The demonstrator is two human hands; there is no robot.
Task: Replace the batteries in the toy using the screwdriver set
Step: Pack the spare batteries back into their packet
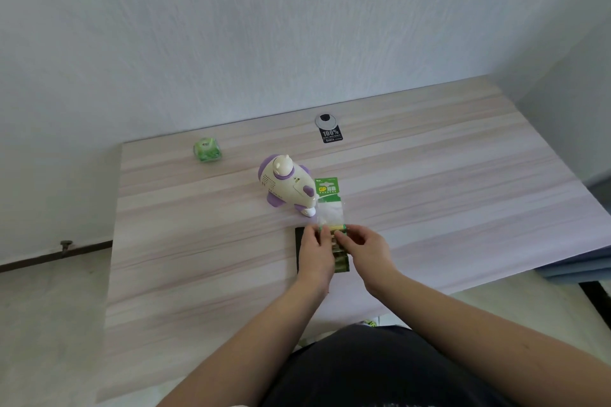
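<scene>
Both hands at the near end of the battery pack (330,208): my left hand (317,253) pinches the torn clear wrapping at its left side, fingers curled; my right hand (363,246) pinches a battery (338,229) at the pack's open end, thumb and forefinger closed on it. Further batteries, green and gold, show in a strip (341,259) between my two wrists.

Battery pack: green card header with clear plastic below, lying on the table (463,182), running from my fingers away toward the far side.

Toy (287,187): cream body with purple trim, lying on its side, just left of the pack's card header and touching or nearly touching it.

Black flat case (300,248): under my left hand, mostly hidden; contents cannot be told.

Green wrapped packet (206,150): far left of the table, well apart from the toy.

Cable grommet (326,120): round, silver, at the far edge, with a black label (332,135) just near of it.
</scene>
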